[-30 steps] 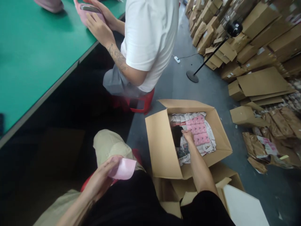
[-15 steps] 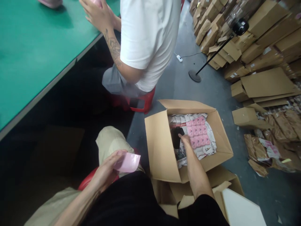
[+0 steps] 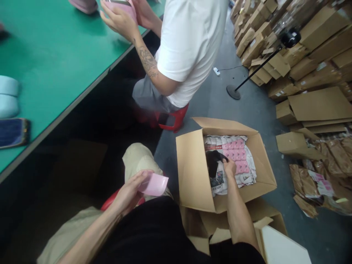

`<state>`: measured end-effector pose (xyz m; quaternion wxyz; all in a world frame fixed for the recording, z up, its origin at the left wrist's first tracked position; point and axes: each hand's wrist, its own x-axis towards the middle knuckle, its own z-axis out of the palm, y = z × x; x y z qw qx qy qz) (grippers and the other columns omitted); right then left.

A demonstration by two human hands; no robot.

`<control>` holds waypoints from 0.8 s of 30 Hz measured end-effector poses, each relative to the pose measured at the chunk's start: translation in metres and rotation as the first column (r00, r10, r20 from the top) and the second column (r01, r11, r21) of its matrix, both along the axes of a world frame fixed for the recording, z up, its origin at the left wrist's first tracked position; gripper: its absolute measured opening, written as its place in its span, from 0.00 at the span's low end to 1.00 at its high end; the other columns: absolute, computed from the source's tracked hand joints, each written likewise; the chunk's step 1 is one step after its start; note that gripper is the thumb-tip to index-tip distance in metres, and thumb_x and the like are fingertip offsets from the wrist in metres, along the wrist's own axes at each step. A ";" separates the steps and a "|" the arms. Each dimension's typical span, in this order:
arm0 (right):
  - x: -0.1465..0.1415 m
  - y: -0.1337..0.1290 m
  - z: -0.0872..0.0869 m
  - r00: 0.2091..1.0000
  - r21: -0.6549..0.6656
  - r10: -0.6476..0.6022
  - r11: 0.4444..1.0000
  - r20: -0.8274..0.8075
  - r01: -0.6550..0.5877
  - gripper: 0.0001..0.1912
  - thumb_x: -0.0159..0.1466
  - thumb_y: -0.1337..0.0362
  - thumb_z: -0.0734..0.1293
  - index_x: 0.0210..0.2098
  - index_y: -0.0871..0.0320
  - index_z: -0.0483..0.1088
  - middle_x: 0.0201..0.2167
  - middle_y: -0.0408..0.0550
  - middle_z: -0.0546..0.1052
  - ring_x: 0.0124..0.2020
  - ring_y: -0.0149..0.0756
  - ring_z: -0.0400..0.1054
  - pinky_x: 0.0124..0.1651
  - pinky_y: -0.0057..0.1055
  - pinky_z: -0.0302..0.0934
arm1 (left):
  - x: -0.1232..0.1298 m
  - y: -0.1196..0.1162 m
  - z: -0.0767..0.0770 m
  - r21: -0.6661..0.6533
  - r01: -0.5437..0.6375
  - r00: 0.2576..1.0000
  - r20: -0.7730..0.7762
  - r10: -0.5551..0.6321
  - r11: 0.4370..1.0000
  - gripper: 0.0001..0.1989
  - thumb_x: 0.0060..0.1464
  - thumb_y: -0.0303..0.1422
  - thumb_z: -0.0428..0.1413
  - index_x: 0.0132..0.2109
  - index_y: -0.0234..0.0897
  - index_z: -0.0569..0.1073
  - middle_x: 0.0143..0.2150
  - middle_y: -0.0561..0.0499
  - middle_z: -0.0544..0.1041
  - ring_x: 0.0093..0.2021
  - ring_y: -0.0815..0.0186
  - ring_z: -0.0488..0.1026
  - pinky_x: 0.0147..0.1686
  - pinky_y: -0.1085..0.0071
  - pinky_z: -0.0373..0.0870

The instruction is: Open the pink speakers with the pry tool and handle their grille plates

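Observation:
My left hand (image 3: 135, 187) is closed on a glossy pink piece (image 3: 154, 184), flat-looking with a straight outer edge, held above my knee; I cannot tell its kind. Inside an open cardboard box (image 3: 193, 170) on my right, my right hand (image 3: 230, 168) pinches the raised corner of a thin black sheet-like thing (image 3: 213, 165). Its far part lies against the box's left side. Just beyond my right fingers, rows of pink moulded items (image 3: 235, 154) rest on crumpled newspaper (image 3: 249, 178).
A co-worker in a white shirt (image 3: 189, 47) sits ahead at the green table (image 3: 63, 55), holding a pink object. On the table lie a phone (image 3: 13, 132) and light blue items (image 3: 8, 96). A black stand (image 3: 233, 91) and stacked cartons (image 3: 319, 102) stand right.
My right hand has moved right and slightly down, lifting and stretching one corner of the black sheet-like thing. My left hand keeps the pink piece. The view has shifted left.

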<state>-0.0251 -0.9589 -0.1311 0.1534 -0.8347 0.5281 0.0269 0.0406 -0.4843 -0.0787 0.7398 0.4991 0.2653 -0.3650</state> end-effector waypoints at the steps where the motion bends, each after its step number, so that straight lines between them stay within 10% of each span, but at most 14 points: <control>1: 0.002 0.002 0.010 0.999 -0.031 0.023 0.999 0.026 -0.023 0.14 0.74 0.57 0.70 0.53 0.59 0.78 0.52 0.53 0.82 0.51 0.43 0.78 0.56 0.44 0.73 | 0.000 0.001 0.000 -0.001 -0.009 1.000 0.010 0.009 1.000 0.26 0.45 0.45 0.76 0.46 0.34 0.82 0.36 0.50 0.80 0.29 0.65 0.75 0.22 0.75 0.69; 7: 0.021 0.043 0.081 0.918 -0.095 0.316 0.949 0.241 -0.301 0.20 0.69 0.50 0.66 0.40 0.61 0.79 0.33 0.54 0.83 0.37 0.44 0.73 0.40 0.35 0.64 | -0.006 0.003 0.007 -0.099 -0.158 0.987 0.004 0.159 0.983 0.21 0.53 0.45 0.71 0.46 0.34 0.82 0.39 0.45 0.83 0.36 0.59 0.80 0.31 0.69 0.79; 11: 0.045 0.123 0.114 0.635 0.071 0.327 0.853 0.700 -0.518 0.23 0.63 0.45 0.74 0.44 0.59 0.80 0.33 0.49 0.82 0.32 0.39 0.72 0.38 0.34 0.65 | -0.009 0.013 0.015 -0.176 -0.215 0.976 -0.048 0.210 0.961 0.16 0.69 0.42 0.58 0.48 0.32 0.79 0.37 0.44 0.82 0.32 0.59 0.80 0.28 0.66 0.79; 17: 0.063 0.268 0.126 0.710 0.687 0.040 0.220 0.703 -0.692 0.20 0.60 0.50 0.79 0.43 0.57 0.79 0.32 0.46 0.79 0.28 0.32 0.68 0.29 0.29 0.62 | -0.023 0.037 0.015 -0.306 -0.285 0.958 -0.068 0.278 0.908 0.27 0.78 0.46 0.44 0.54 0.27 0.77 0.40 0.39 0.84 0.36 0.56 0.83 0.32 0.64 0.79; 19: 0.068 0.296 0.117 0.763 0.757 0.046 0.096 0.645 -0.646 0.19 0.59 0.51 0.80 0.39 0.58 0.78 0.28 0.43 0.76 0.24 0.28 0.64 0.25 0.26 0.59 | -0.026 0.042 0.012 -0.327 -0.268 0.963 -0.069 0.260 0.906 0.30 0.77 0.50 0.44 0.57 0.25 0.76 0.40 0.36 0.84 0.34 0.53 0.84 0.31 0.62 0.81; 24: 0.074 0.316 0.085 0.839 0.823 0.131 0.164 0.528 -0.544 0.25 0.52 0.49 0.85 0.32 0.58 0.73 0.22 0.36 0.71 0.18 0.21 0.59 0.18 0.19 0.51 | -0.031 0.053 0.009 -0.357 -0.283 0.957 -0.048 0.286 0.890 0.30 0.77 0.47 0.41 0.60 0.26 0.77 0.43 0.34 0.85 0.36 0.50 0.85 0.33 0.58 0.84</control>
